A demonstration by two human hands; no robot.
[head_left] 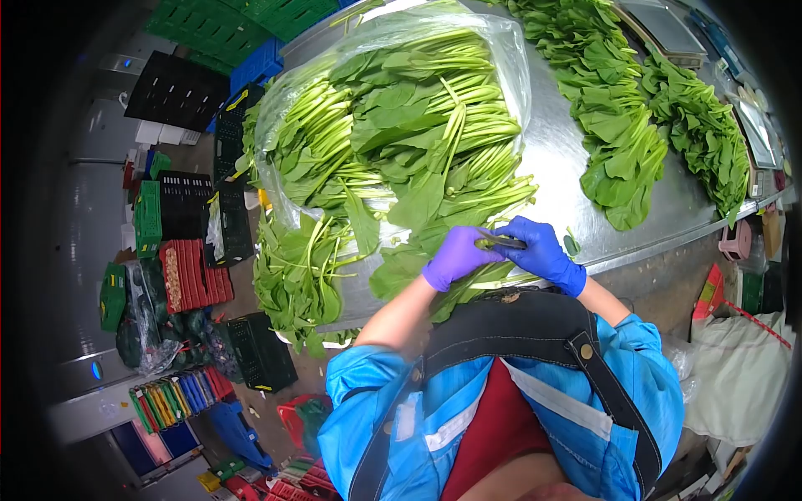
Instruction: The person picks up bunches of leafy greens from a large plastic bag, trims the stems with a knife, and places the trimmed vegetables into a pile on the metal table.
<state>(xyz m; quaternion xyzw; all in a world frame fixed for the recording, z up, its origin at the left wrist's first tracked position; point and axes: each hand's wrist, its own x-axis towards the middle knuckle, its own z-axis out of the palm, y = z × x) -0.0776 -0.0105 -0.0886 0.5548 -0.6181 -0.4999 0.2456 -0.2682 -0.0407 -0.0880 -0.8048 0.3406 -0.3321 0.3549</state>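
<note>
Fingers of the left hand [458,256], purple-gloved, curled around a leafy bunch [484,243] at the stem end. Fingers of the right hand [543,250], blue-gloved, closed on a dark, narrow tool [513,243], close against the same stems. Exact kind of tool: cannot tell, partly covered by glove. Both hands low over the near edge of the worktop [547,188]: bare metal, grey, bright with glare toward the middle.

Just left of the hands, a loose heap of greens [288,267] spilling over the worktop edge. Beyond the hands, a large pile of greens [401,108], pale stems mostly to the right, within a clear plastic bag [515,63]. Right, well apart from the pile, two long rows: inner row [614,125] and outer row [697,117]. Past these, along the far right side, flat-topped devices [664,32].

Off the worktop: grey-brown floor [656,290]. To the right, pink stool [735,240], red dustpan [709,288], pale sack [739,376]. To the left, red crate [194,275], green crate [149,209], dark crate [230,142]; farther off, grey wall [93,209]. Yellow label [238,99] on the dark crate, too small to read.
</note>
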